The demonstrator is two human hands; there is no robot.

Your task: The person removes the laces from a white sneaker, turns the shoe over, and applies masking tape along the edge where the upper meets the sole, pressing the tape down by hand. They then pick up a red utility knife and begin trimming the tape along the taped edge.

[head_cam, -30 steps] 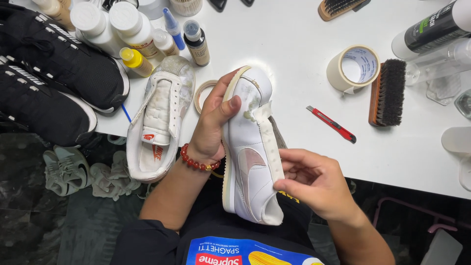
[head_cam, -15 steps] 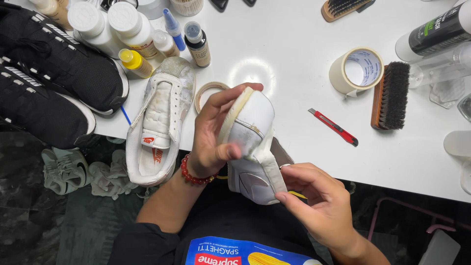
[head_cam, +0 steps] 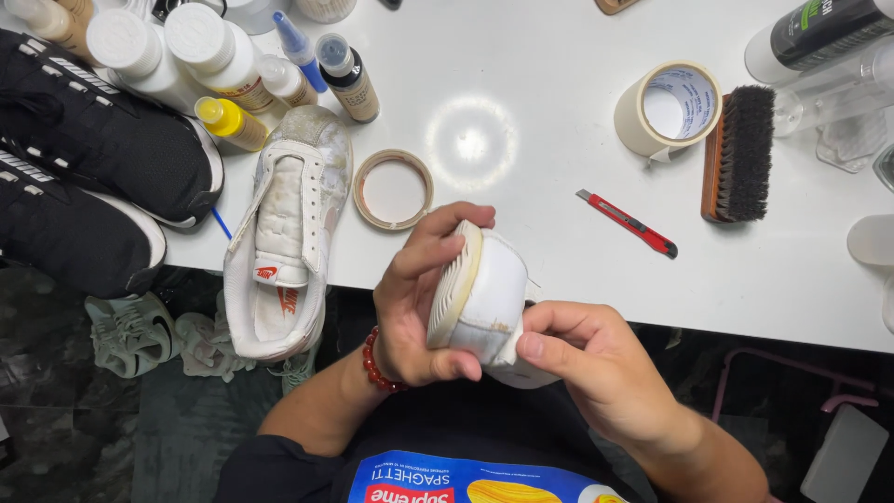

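Observation:
A white sneaker (head_cam: 489, 298) is held over the table's near edge, its heel end turned toward me and its ribbed cream sole facing left. My left hand (head_cam: 419, 298), with a red bead bracelet at the wrist, wraps around the sole side. My right hand (head_cam: 582, 354) grips the lower right of the heel, thumb pressed on it. The matching white sneaker (head_cam: 284, 237) lies on the white table (head_cam: 521, 84), laceless, its heel hanging over the edge to the left of my hands.
Two black sneakers (head_cam: 84, 177) sit at far left, with several bottles (head_cam: 219, 56) behind. A thin tape ring (head_cam: 394, 189), a masking tape roll (head_cam: 668, 109), a red utility knife (head_cam: 627, 224) and a dark brush (head_cam: 740, 154) lie on the table. Rags (head_cam: 140, 331) lie on the floor.
The held sneaker has been turned from a side-on view to heel-on and lowered toward me. Both hands shifted their grip around the heel.

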